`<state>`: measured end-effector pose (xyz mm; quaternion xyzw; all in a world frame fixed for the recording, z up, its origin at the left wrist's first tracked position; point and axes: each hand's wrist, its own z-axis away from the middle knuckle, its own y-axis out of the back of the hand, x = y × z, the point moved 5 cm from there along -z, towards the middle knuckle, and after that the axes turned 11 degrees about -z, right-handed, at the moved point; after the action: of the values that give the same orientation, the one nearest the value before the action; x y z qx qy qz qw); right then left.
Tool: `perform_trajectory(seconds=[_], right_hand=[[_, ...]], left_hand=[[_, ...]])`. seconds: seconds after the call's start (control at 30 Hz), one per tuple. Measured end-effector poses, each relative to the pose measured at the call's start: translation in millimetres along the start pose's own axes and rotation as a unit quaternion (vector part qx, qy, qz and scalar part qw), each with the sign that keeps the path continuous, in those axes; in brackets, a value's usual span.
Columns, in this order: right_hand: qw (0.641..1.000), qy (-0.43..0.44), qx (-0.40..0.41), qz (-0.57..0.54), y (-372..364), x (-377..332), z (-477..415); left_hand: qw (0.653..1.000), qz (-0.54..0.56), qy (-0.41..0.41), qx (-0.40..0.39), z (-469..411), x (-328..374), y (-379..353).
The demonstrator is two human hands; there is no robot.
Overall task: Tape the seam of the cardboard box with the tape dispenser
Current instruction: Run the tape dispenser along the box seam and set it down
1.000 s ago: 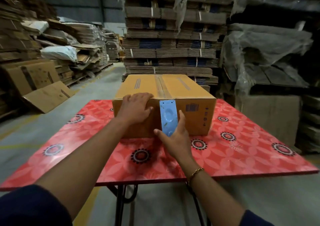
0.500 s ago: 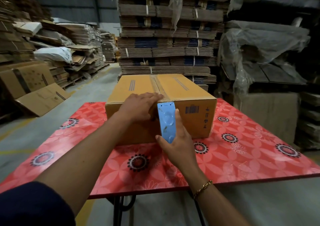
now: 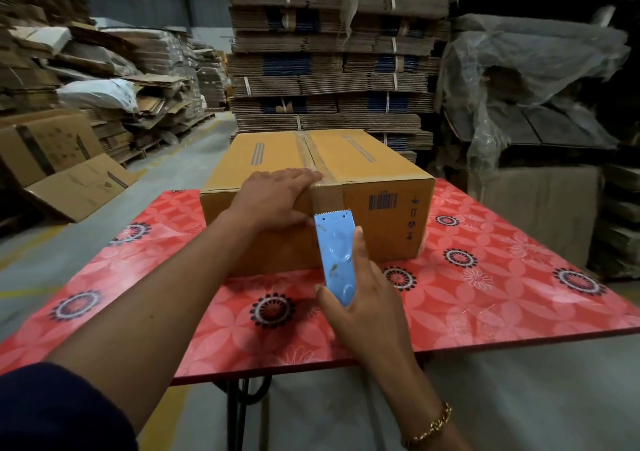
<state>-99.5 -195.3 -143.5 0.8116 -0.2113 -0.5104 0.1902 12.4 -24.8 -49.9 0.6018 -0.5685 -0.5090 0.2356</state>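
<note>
A closed brown cardboard box (image 3: 374,170) sits on a red flowered table (image 3: 502,298). Brown tape (image 3: 320,163) runs along its top seam and folds down over the near face. My left hand (image 3: 273,201) lies flat on the box's near top edge, fingers pressing the tape at the corner. My right hand (image 3: 363,298) grips a light blue tape dispenser (image 3: 336,256) held against the near face. Its toothed blade points up, just below the end of the tape strip.
Tall stacks of flattened, strapped cardboard (image 3: 332,52) stand right behind the table. Loose cardboard and boxes (image 3: 69,159) pile up on the left. Plastic-covered pallets (image 3: 540,104) fill the right. Grey concrete floor (image 3: 180,159) runs along the left side.
My right hand has drawn the dispenser down the box's near face, exposing a strip of tape there. My left hand stays on the top edge, fingers now over the seam.
</note>
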Motion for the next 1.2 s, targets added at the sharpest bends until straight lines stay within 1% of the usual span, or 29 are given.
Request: perform_trajectory(seconds=[0.17, 0.3, 0.43, 0.53, 0.67, 0.77, 0.93, 1.07, 1.2], right_hand=[[0.999, -0.012, -0.02, 0.03, 11.4, -7.0, -4.9], [0.993, -0.013, -0.042, 0.11, 25.1, -20.7, -23.4], [0.987, -0.046, -0.062, 0.143, 35.3, -34.7, -41.9], [0.983, -0.074, -0.1, 0.138, 41.9, -44.0, -58.4], [0.977, -0.09, -0.142, 0.132, 54.9, -61.2, -81.9], [0.974, -0.075, -0.17, 0.131, 61.3, -63.4, -83.2], [0.975, -0.054, -0.185, 0.11, 66.3, -59.3, -66.0], [0.97, -0.085, -0.205, 0.103, 63.0, -61.3, -72.8], [0.955, -0.116, -0.254, 0.102, 62.2, -74.8, -97.3]], left_hand=[[1.0, 0.002, 0.005, -0.009, 2.4, 0.3, 0.7], [1.0, 0.005, 0.003, -0.015, 2.4, 2.0, 1.8], [1.0, 0.006, 0.0, -0.022, 2.3, 1.3, 2.0], [1.0, 0.004, -0.001, -0.028, 1.5, 0.4, 1.0], [1.0, 0.0, -0.001, -0.027, 1.0, 0.9, 1.4], [1.0, 0.003, -0.002, -0.022, 1.7, 1.4, 2.4], [1.0, -0.004, -0.002, -0.017, 7.8, 5.0, 4.1], [1.0, -0.005, -0.006, -0.016, 8.7, 5.1, 5.0], [0.999, -0.007, -0.008, -0.03, 5.8, 4.6, 6.3]])
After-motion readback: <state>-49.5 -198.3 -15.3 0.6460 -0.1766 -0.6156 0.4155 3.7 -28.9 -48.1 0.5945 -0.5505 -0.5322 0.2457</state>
